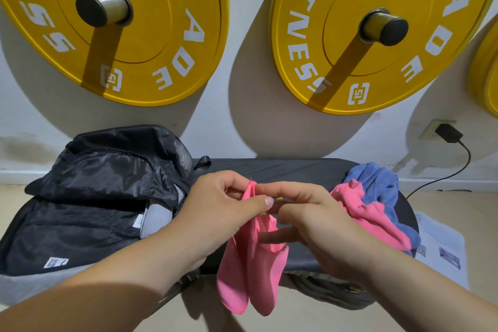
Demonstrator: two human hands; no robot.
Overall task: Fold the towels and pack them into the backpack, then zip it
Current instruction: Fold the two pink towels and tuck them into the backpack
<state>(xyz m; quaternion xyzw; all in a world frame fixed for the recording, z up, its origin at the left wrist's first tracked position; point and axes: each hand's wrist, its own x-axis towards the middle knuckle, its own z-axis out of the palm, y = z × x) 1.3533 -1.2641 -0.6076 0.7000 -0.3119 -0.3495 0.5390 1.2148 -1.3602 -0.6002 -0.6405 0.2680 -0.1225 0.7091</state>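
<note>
Both hands are up front, meeting over the middle of the dark surface [283,168]. The left hand [215,205] pinches the top edge of a pink towel [250,264], thumb pressed against curled fingers [234,183], a narrow, tight grip on the cloth. The right hand [312,221] is right up against it. Its upper fingers [280,190] also pinch that top edge, and its lower ones are tucked into the fabric. From the fingers the towel hangs straight down in two loose lobes, dropping past the near edge of the surface.

Just left of the left fingers sits the black backpack [102,191], its top flap thrown open and gaping. Right of the right fingers, a second pink towel [369,213] lies crumpled against a blue towel [377,180], both at the right end of the surface.

Beyond the fingers, two yellow weight plates [121,21] hang on the wall. Far off to the right, a charger [448,133] sits in a socket, and paper [442,250] lies on the floor.
</note>
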